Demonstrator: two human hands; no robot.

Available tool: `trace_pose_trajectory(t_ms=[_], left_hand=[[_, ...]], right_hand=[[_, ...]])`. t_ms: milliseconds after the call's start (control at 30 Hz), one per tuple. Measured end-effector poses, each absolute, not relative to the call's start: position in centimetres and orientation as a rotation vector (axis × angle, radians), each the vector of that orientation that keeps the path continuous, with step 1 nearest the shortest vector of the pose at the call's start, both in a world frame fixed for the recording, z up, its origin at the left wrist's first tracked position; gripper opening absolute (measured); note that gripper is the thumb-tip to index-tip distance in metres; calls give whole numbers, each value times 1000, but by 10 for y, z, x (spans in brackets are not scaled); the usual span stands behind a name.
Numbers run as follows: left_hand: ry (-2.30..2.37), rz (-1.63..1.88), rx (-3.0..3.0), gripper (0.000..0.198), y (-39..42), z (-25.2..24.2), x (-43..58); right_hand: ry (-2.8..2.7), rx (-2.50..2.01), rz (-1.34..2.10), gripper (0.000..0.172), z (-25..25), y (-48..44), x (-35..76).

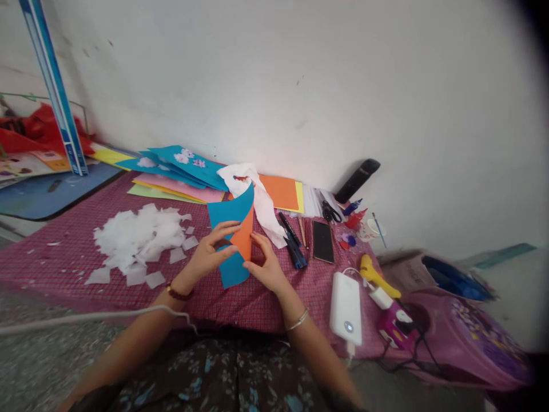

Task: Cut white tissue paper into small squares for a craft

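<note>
A blue paper sheet (229, 213) is bent upright near the front edge of the table, with an orange paper piece (243, 239) lying against it. My left hand (212, 252) holds the paper at its left side, the thumb and fingers curved with a gap between them. At the right edge, my right hand (266, 264) grips the same papers, thumb low and fingers higher up. Whether the orange is a separate sheet, I cannot tell. White paper squares (139, 232) lie in a loose heap left of my hands.
Behind are stacked blue sheets (201, 171), a white cloth (263, 200) and orange sheets (278, 191). To the right lie a blue-black stapler (295, 253), a phone (323, 242), scissors (330, 212), a white power bank (345, 306) and a yellow glue gun (377, 276). A white cable (107, 316) crosses my left forearm.
</note>
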State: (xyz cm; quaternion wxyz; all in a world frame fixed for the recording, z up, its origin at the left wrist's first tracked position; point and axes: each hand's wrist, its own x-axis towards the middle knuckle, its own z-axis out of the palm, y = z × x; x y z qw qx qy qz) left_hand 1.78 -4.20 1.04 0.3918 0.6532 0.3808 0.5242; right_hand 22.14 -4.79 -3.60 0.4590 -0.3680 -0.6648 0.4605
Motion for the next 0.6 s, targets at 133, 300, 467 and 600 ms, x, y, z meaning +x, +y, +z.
trace_pose_trajectory(t_ms=[133, 300, 467, 600], left_hand=[[976, 1334, 1630, 43, -42, 3, 18], [977, 1332, 1610, 42, -41, 1, 19], [963, 1313, 1577, 43, -40, 2, 20], [960, 1319, 1606, 44, -40, 1, 20]], right_hand=[[-1620, -887, 1165, 80, -34, -49, 221], [-1622, -906, 1166, 80, -32, -49, 221], [-1623, -891, 1160, 81, -34, -48, 221], [-1613, -865, 1171, 80, -35, -49, 221]])
